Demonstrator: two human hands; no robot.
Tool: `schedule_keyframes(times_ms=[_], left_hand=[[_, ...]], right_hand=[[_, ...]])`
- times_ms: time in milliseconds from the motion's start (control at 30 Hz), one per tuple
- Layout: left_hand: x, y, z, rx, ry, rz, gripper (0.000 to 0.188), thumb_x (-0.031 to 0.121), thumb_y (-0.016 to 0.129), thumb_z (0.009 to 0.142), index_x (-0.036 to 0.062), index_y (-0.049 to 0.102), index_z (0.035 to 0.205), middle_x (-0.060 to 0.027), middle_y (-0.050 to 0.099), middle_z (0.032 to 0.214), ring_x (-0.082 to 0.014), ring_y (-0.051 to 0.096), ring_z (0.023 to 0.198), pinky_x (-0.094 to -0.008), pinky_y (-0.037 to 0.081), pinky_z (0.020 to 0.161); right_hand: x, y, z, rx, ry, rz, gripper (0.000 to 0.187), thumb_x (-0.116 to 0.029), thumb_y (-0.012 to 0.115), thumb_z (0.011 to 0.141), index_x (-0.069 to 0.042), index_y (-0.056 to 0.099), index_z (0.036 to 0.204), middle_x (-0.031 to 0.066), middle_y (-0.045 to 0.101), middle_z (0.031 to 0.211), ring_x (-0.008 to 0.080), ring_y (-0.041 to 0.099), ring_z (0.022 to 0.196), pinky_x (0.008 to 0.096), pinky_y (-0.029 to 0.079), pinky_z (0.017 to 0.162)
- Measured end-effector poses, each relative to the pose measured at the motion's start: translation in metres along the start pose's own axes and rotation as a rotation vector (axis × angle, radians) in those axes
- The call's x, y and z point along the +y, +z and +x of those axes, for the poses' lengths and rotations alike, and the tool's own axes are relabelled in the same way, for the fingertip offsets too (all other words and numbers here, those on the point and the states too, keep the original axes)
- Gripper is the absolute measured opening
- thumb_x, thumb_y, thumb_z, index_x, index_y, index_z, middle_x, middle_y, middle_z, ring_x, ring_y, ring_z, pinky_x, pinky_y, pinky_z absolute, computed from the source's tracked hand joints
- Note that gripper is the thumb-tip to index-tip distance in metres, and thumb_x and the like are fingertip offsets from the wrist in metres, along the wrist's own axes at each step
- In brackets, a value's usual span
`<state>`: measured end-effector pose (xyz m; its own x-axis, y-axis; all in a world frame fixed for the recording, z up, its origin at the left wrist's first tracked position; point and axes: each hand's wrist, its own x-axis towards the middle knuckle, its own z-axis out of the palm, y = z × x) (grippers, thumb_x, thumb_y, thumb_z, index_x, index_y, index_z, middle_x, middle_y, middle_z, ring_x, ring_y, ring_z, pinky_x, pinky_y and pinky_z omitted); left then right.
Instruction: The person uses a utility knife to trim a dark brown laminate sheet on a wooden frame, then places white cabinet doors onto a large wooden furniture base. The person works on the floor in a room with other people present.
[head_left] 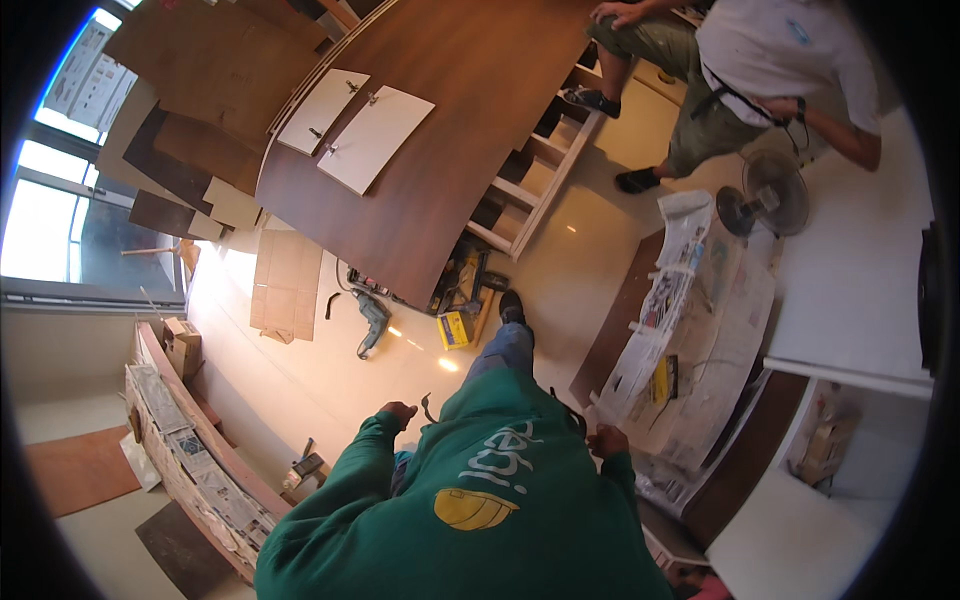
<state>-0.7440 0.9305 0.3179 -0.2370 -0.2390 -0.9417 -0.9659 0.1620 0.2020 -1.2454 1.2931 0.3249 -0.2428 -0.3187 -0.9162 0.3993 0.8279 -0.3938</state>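
Observation:
My left hand (401,412) is at the left of my waist, fingers curled closed; whatever it may hold is hidden. Beside it, a dark curved strap or cord end (428,408) sticks out from my green sweatshirt (560,480). My right hand (607,440) is closed too, at the right of my waist, its palm out of sight. Close to it another dark strap (570,412) shows at the sweatshirt's edge. On the floor ahead lie a grey-green power drill (373,322) and a yellow box (454,330), near my shoe (512,307).
A brown wood-topped table (430,130) bears two white hinged panels (376,139). An open drawer frame (540,195) juts from its side. Another person (780,60) rests one foot on it. A standing fan (765,195), a paper-covered bench (715,340) and cardboard (285,285) stand around.

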Motion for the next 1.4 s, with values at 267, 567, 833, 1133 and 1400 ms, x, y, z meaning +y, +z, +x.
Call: schedule_keyframes(times_ms=[267,567,833,1133,1400], left_hand=[[0.145,-0.135,0.013,0.379,0.073,-0.714,0.054,0.05,0.063,0.096,0.0019,0.072,0.119,-0.0197,0.075,0.102,-0.0308,0.073,0.094,-0.0411,0.056,0.088],[0.228,-0.256,0.004,0.671,0.141,-0.703,0.046,0.044,0.063,0.098,0.0034,0.072,0.118,-0.0184,0.076,0.105,-0.0332,0.073,0.099,-0.043,0.056,0.089],[0.342,-0.236,0.019,0.687,0.067,-0.783,0.043,0.044,0.068,0.095,0.0045,0.073,0.111,-0.0199,0.075,0.105,-0.0363,0.072,0.102,-0.045,0.055,0.092],[0.387,-0.225,0.02,0.38,-0.226,-0.72,0.083,0.076,0.049,0.094,-0.0021,0.069,0.113,-0.0299,0.072,0.108,-0.0448,0.068,0.107,-0.0505,0.053,0.094],[0.38,-0.205,0.024,0.347,-0.001,-0.947,0.053,0.054,0.058,0.098,0.0038,0.074,0.103,-0.0225,0.074,0.099,-0.0412,0.07,0.092,-0.0489,0.054,0.085]], right_hand=[[-0.19,-0.029,0.028,0.052,-0.18,-0.746,0.031,-0.028,0.053,0.097,-0.004,0.069,0.106,0.0116,0.073,0.084,0.0253,0.071,0.07,0.0397,0.056,0.06],[-0.358,-0.054,0.078,0.101,-0.102,-0.626,0.044,-0.045,0.055,0.096,-0.009,0.075,0.112,0.0218,0.072,0.115,0.0388,0.071,0.101,0.0494,0.055,0.093],[-0.43,-0.157,0.236,-0.129,-0.414,-1.481,0.03,-0.036,0.059,0.098,-0.01,0.073,0.106,0.0172,0.074,0.094,0.0364,0.072,0.086,0.048,0.058,0.075],[-0.626,-0.135,0.25,0.068,-0.083,-0.539,0.018,-0.027,0.056,0.103,-0.012,0.064,0.112,0.0072,0.073,0.084,0.0155,0.065,0.062,0.0309,0.052,0.051],[-0.68,-0.036,0.255,-0.096,-0.023,-0.779,0.028,-0.025,0.059,0.103,-0.007,0.066,0.122,0.0061,0.073,0.09,0.0142,0.067,0.069,0.0331,0.057,0.065]])
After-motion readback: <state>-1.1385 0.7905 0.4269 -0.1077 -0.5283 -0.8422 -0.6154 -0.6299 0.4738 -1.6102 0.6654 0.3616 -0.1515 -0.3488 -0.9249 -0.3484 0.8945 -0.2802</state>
